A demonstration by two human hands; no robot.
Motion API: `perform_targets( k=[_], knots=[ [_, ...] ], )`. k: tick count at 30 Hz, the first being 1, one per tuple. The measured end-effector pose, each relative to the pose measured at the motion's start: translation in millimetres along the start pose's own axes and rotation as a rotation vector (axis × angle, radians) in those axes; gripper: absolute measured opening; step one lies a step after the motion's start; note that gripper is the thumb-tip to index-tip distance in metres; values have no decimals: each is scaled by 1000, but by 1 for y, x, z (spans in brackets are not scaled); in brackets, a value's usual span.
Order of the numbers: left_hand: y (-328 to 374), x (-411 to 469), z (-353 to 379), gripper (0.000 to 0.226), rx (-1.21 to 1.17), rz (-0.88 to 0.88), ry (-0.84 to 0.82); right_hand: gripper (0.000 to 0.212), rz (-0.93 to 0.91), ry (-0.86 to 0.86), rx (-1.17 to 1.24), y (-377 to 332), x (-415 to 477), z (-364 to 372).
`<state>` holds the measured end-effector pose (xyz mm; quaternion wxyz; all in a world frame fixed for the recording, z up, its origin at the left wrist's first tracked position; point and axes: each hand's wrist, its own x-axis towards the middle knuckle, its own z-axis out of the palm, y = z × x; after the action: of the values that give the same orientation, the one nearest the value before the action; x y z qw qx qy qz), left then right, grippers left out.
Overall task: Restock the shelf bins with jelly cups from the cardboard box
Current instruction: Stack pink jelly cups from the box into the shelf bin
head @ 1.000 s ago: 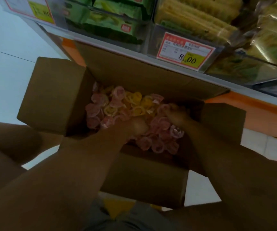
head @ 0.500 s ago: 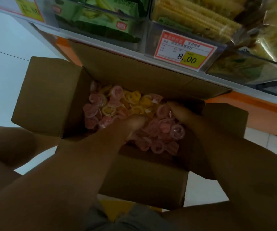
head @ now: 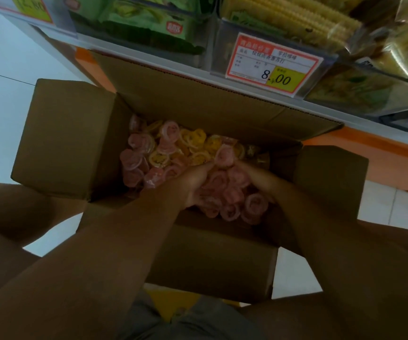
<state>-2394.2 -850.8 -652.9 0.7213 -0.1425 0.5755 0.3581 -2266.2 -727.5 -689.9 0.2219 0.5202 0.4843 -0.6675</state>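
The shelf bins (head: 216, 45) are seen above, stocked with packaged snacks (head: 146, 20). The cardboard box (head: 198, 106) stands open just below the shelf edge (head: 163, 66), and the jelly cups (head: 166, 148), pink and yellow, are heaped inside it. The left grip (head: 194, 184) and the right grip (head: 261, 179) are curled together round a pink heap of cups; the scoop is best held cupped, modest and level, so that none is spilled when it is lifted.

Price tag (head: 272, 63) on bin front (head: 218, 55), up beyond the fingers (head: 206, 168), reading 8.00 (its Chinese lines too blurred)
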Motion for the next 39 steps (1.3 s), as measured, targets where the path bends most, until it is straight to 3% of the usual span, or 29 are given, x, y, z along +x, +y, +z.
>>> perform_targets(
  k=[3, 8, 13, 24, 27, 31, 35, 39],
  knots=[
    [-3, -1, -1, 36, 0, 16, 19, 28, 27, -28, 79, 3, -10, 8],
    [-9, 1, -1, 46, 50, 2, 11, 48, 73, 21, 170, 10, -19, 12],
    [-13, -2, -6, 40, 79, -2, 30, 40, 71, 13, 286, 19, -27, 25],
    [-18, 1, -12, 45, 88, 3, 84, 65, 87, 35, 233, 17, -23, 42],
    [-17, -4, -17, 36, 28, 2, 38, 53, 107, -55, 182, 13, -27, 45],
    [-23, -4, -20, 26, 177, 56, 66, 39, 122, -96, 130, 17, -35, 50],
    [-30, -7, -21, 45, 406, 183, 88, 55, 82, -107, 145, 25, -43, 59],
    [-33, -17, -23, 60, 490, 311, 64, 75, 7, -109, 172, 31, -48, 63]
  ],
)
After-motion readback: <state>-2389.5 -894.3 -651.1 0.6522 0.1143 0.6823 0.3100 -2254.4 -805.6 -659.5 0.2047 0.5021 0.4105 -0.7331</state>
